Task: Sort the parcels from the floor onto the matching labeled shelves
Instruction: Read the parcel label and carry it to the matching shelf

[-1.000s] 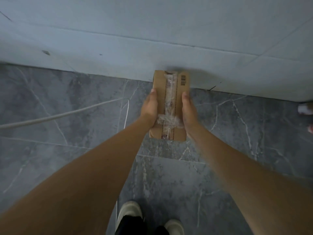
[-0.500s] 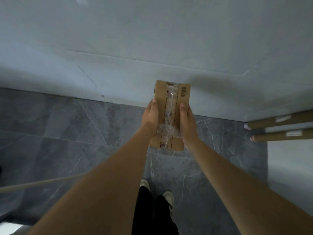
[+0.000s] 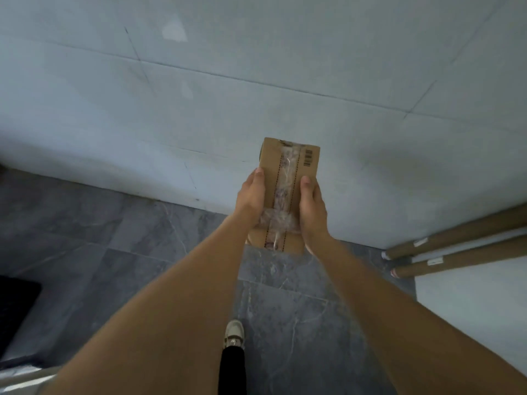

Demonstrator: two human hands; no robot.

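A small brown cardboard parcel [image 3: 288,178], taped down its middle with clear tape and carrying a barcode at its top right, is held out in front of me above the floor. My left hand [image 3: 252,199] grips its left edge with the thumb on top. On the other side, my right hand [image 3: 312,206] grips the right edge the same way. The fingers under the parcel are hidden.
A pale tiled wall [image 3: 256,81] faces me, meeting the grey marble floor [image 3: 114,246]. Two cardboard tubes [image 3: 456,246] with white labels lie at the right on a white surface [image 3: 470,303]. A dark object [image 3: 14,309] sits at the far left. My shoe [image 3: 233,333] is below.
The view has swung right and upward along the wall; the cardboard tubes came into sight at the right. Both hands keep the same hold on the parcel.
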